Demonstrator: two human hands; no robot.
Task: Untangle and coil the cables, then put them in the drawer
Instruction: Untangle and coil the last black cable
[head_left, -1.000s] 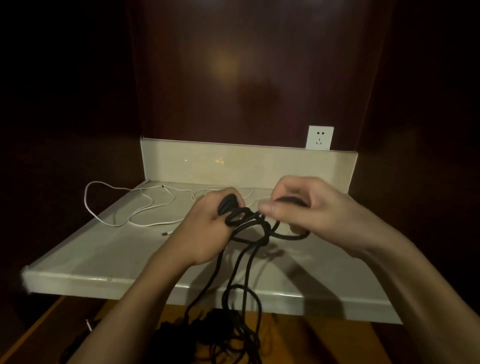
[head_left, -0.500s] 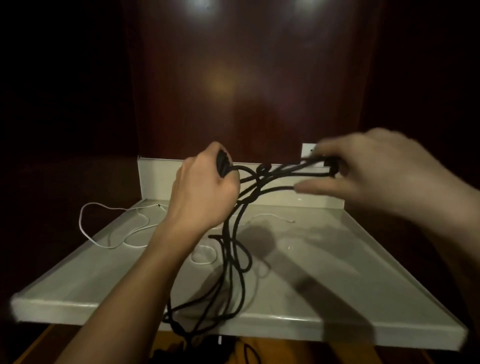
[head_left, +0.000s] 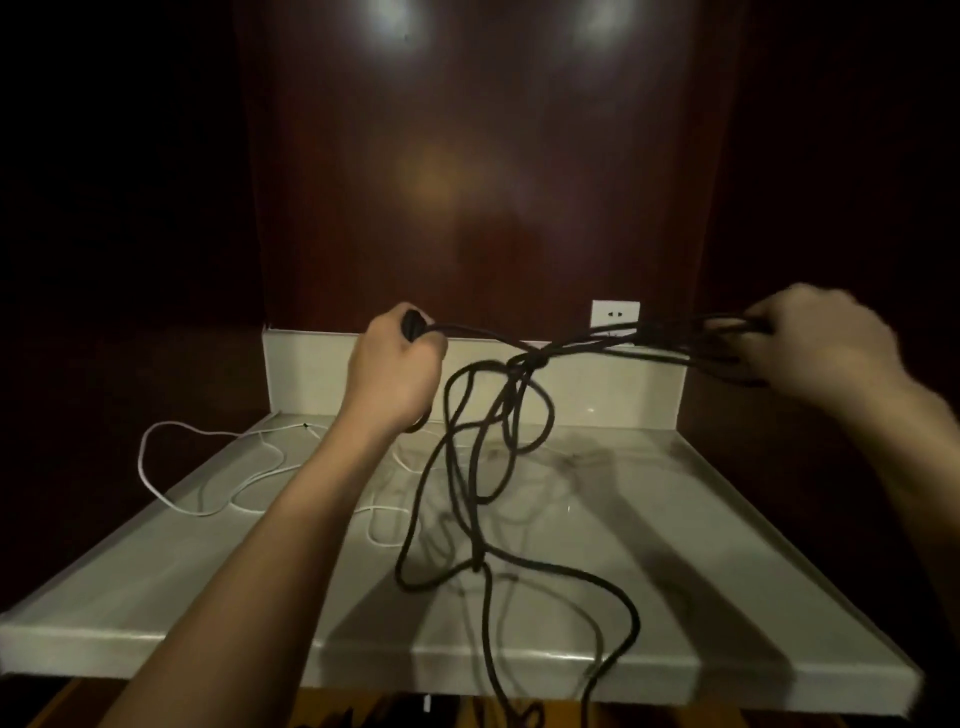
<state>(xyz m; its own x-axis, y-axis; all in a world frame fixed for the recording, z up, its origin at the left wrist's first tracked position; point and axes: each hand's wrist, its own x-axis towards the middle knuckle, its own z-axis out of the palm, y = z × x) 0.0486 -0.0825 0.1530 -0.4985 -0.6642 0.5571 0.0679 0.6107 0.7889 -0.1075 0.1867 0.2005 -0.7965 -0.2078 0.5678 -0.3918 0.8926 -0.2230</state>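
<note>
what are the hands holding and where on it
Left hand grips the black cable by its plug end; right hand holds a bunch of its strands.

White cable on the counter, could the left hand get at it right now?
Probably not yet: the left hand grips the black cable, raised above the white cable. Nothing blocks the path once it lets go.
</note>
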